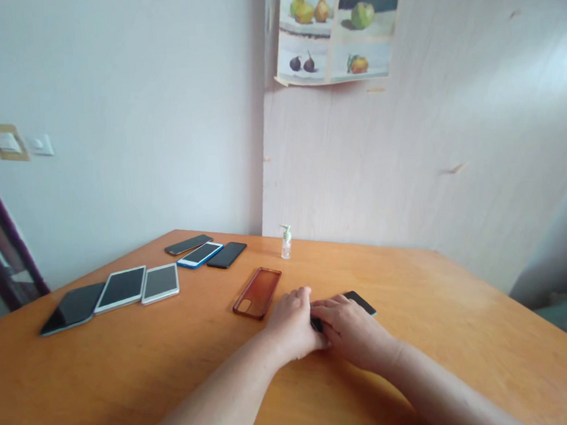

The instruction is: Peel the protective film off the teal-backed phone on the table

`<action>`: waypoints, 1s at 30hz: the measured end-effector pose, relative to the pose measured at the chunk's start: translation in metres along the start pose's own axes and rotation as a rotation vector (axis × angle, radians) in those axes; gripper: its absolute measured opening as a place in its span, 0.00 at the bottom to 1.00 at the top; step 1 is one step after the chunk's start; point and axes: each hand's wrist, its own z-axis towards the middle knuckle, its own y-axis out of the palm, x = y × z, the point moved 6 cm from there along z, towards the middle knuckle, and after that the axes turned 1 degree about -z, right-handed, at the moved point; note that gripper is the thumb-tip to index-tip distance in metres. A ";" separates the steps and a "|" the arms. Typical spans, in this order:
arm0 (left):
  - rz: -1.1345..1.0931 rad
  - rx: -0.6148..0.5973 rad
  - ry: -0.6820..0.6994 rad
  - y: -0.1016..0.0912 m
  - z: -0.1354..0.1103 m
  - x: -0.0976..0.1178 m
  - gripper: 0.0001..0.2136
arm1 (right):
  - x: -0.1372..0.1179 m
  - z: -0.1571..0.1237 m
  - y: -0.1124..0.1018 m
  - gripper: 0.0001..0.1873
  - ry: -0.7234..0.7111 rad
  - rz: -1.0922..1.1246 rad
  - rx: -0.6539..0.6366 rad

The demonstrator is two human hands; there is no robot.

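Observation:
My left hand (pixel 296 325) and my right hand (pixel 349 331) are close together over the table, their fingers curled around a black phone (pixel 316 324). Only a small dark part of it shows between them; the fingers cover the rest. Just behind my right hand lies a dark-screened piece with a teal edge (pixel 361 303); whether it belongs to the same phone I cannot tell. A clear reddish-brown phone case (pixel 258 294), with a camera cutout at its near end, lies flat just left of my left hand.
A small clear pump bottle (pixel 286 244) stands near the back of the wooden table (pixel 177 360). To the left lie a dark tablet (pixel 73 307), white devices (pixel 121 288) and several phones (pixel 200 254). Fruit pictures (pixel 340 32) hang on the wall behind.

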 end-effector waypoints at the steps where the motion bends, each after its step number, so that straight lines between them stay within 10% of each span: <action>1: 0.001 0.003 -0.004 0.000 0.000 0.000 0.35 | 0.002 -0.001 -0.001 0.20 0.017 -0.024 -0.014; 11: 0.030 -0.002 -0.006 -0.003 -0.001 0.004 0.37 | 0.090 -0.012 0.001 0.22 0.432 -0.240 -0.142; 21: 0.011 -0.023 -0.015 -0.010 -0.005 0.011 0.42 | 0.015 -0.008 0.013 0.34 0.020 -0.027 -0.251; 30: 0.024 -0.034 -0.004 -0.007 -0.004 0.011 0.44 | 0.091 -0.018 0.009 0.34 0.413 -0.262 -0.170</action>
